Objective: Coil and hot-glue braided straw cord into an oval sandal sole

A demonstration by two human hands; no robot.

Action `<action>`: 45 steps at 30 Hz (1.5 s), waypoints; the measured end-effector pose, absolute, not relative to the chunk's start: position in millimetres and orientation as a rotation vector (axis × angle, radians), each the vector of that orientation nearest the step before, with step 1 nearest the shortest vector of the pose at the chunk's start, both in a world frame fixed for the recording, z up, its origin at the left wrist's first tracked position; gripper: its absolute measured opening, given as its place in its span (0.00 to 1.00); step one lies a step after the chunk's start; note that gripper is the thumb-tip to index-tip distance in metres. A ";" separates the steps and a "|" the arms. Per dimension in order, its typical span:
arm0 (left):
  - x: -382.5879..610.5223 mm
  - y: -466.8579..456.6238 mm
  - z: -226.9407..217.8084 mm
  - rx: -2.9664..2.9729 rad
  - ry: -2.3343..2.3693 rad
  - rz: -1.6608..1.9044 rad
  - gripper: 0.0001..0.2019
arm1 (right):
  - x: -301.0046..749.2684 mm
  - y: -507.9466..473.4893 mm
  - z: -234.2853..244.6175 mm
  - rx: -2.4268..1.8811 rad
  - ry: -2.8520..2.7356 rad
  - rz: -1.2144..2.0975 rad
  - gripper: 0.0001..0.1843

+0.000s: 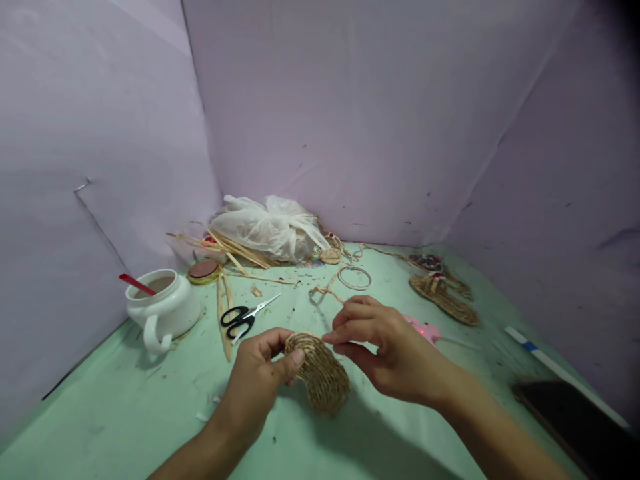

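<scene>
My left hand (265, 367) is closed on a small woven straw sole (325, 383), thumb on its face and fingers behind. The sole is tilted, its rounded lower end hanging over the table. At its upper right edge, the thumb and fingers of my right hand (380, 340) are pinched together. A twisted straw cord (326, 291) runs from the table to behind that hand; its stretch between the fingertips is mostly hidden. Beyond my right wrist, a pink glue gun (424, 329) with a small red light is partly covered.
Black-handled scissors (245, 319) lie left of centre, near a white mug (165, 303) with a red stick. Behind are straw strips (240, 250), a tin (203, 270), a plastic bag (273, 227) and a metal ring (355, 277). Woven slippers (445, 300) and a dark flat object (575, 427) lie right.
</scene>
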State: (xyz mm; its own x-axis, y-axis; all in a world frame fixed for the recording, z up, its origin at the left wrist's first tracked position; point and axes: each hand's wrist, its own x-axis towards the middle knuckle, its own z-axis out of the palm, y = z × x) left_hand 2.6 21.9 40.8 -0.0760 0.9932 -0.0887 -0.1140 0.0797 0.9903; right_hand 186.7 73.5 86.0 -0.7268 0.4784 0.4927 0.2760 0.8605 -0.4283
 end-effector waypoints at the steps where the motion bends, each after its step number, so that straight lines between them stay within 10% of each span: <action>1: 2.2 22.3 40.5 1.025 1.223 1.256 0.08 | 186.8 74.1 85.5 -0.553 -2.422 0.448 0.12; 45: -4.8 29.4 36.2 0.925 1.277 1.196 0.15 | 189.1 72.2 82.7 -0.852 -2.574 0.623 0.19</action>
